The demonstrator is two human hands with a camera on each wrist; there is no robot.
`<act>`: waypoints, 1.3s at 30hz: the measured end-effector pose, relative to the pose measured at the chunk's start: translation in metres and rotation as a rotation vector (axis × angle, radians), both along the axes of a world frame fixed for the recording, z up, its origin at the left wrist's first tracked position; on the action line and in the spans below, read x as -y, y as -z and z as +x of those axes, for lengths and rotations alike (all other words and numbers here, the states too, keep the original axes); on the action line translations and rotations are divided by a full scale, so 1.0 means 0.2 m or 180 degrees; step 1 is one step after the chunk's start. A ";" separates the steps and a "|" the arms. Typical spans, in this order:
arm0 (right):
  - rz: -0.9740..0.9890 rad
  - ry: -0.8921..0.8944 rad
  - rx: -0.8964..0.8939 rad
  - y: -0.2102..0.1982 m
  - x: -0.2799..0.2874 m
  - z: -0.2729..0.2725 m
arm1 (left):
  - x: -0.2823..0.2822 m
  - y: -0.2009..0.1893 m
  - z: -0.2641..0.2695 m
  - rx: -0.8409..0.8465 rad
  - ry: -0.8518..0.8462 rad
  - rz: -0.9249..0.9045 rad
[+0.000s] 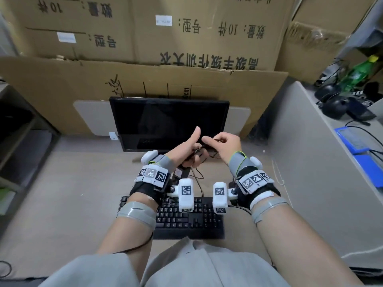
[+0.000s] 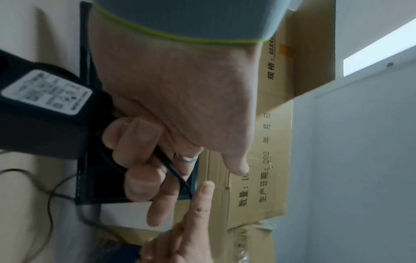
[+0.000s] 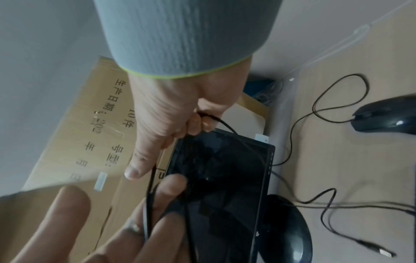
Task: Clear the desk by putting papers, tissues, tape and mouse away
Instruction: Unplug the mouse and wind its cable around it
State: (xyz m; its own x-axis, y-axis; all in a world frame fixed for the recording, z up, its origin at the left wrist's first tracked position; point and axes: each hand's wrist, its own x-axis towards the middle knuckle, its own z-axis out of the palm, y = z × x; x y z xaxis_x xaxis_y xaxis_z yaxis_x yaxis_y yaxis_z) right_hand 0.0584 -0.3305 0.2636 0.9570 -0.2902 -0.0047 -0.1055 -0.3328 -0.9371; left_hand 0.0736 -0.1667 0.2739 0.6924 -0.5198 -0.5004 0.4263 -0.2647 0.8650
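Both hands are raised in front of the monitor (image 1: pixel 170 121) with a thin black cable (image 1: pixel 199 149) between them. My left hand (image 1: pixel 193 149) has its thumb up and its fingers curled round the cable (image 2: pixel 173 170); one finger wears a ring. My right hand (image 1: pixel 211 145) pinches the cable (image 3: pixel 227 124) in its curled fingers, with the index finger out straight. The black mouse (image 3: pixel 387 115) lies on the desk, and its cord loops toward the monitor. A loose USB plug (image 3: pixel 382 251) lies nearby. In the head view the hands hide the mouse.
A black keyboard (image 1: pixel 186 222) sits under my wrists on the tan desk (image 1: pixel 83 183). Cardboard boxes (image 1: pixel 145 79) stand behind the monitor. A grey partition (image 1: pixel 300 162) closes the right side, with a green bottle (image 1: pixel 358 73) beyond it. A black labelled box (image 2: pixel 45 92) hangs by my left wrist.
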 end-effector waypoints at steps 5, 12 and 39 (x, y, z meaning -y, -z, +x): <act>0.0034 0.0048 -0.0084 0.04 0.04 0.00 | 0.02 -0.02 0.03 0.0088 -0.0506 -0.0883; -0.1012 -0.1275 -0.1030 0.15 0.00 -0.11 | 0.07 0.02 0.05 -0.0334 -0.1694 -0.0861; -0.1492 -0.1570 -0.0502 -0.07 -0.06 0.02 | 0.06 0.03 0.04 -0.0374 -0.0992 -0.0567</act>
